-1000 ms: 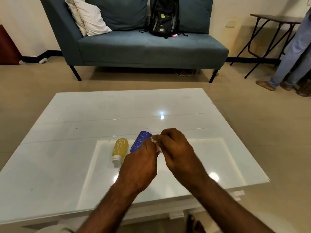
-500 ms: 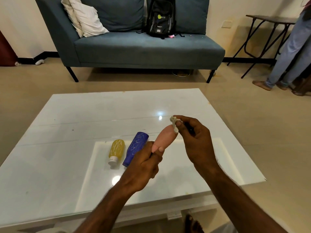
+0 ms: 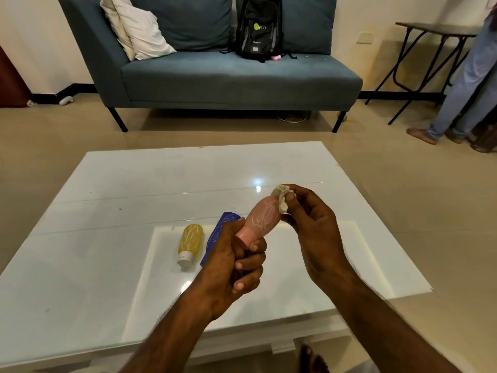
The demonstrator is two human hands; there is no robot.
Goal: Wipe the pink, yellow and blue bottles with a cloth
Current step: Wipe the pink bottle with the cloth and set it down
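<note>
My left hand grips the pink bottle by its cap end and holds it tilted above the white table, base pointing up and away. My right hand pinches a small crumpled whitish cloth against the bottle's upper end. The pink bottle has white scribble marks on its side. A yellow bottle lies on the table with its white cap toward me. Beside it on the right lies the blue bottle, partly hidden behind my left hand.
A blue-grey sofa with a white pillow and a black backpack stands beyond the table. A folding side table and a person's legs are at the far right. Bare floor surrounds the table.
The pink bottle has come up off the table in my left hand. My right hand with the cloth has moved to the bottle's upper end. The view has come closer.
</note>
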